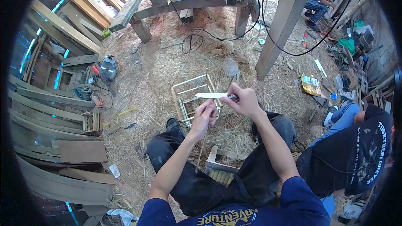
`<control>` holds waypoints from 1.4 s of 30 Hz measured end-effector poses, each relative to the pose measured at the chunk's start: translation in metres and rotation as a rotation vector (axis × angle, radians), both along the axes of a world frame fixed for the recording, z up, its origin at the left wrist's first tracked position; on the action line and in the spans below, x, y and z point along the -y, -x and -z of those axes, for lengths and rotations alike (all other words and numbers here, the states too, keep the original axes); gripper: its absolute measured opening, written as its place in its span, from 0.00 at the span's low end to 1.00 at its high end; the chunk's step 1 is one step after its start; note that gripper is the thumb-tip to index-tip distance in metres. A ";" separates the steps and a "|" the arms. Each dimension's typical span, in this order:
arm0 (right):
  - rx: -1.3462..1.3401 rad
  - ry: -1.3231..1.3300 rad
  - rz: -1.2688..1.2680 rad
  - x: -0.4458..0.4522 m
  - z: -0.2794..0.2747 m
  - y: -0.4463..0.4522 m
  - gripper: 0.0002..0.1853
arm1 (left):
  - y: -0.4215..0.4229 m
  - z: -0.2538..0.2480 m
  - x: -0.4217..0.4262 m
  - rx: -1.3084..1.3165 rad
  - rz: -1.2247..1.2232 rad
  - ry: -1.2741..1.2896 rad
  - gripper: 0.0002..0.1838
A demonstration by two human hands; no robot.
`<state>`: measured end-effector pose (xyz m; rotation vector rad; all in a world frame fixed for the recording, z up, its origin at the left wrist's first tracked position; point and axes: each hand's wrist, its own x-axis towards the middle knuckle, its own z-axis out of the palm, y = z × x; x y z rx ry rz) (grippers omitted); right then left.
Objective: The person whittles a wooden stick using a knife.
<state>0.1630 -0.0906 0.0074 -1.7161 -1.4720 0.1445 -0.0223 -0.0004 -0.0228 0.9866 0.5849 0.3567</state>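
Observation:
In the head view, my right hand [246,104] is closed around the dark handle of a knife [210,95], its pale blade pointing left. My left hand [202,118] is just below the blade, fingers pinched on a thin wooden strip [200,157] that slants down toward my lap. Whether the blade touches the strip's upper end I cannot tell. Beyond my hands, a small open frame of light sticks [175,100] stands on the floor. Between my legs sits a small wooden piece with a row of bamboo slats [220,176].
A rough workbench [188,3] stands ahead, near a wooden post [284,27]. A circular saw [109,69] and stacked planks [46,113] are on the left. One person [347,155] sits close on my right; another [318,4] is farther back. Shavings and cables cover the floor.

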 end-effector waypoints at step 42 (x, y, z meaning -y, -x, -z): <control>0.010 0.007 0.342 0.016 0.003 -0.045 0.22 | 0.022 -0.008 0.009 0.105 0.022 0.264 0.18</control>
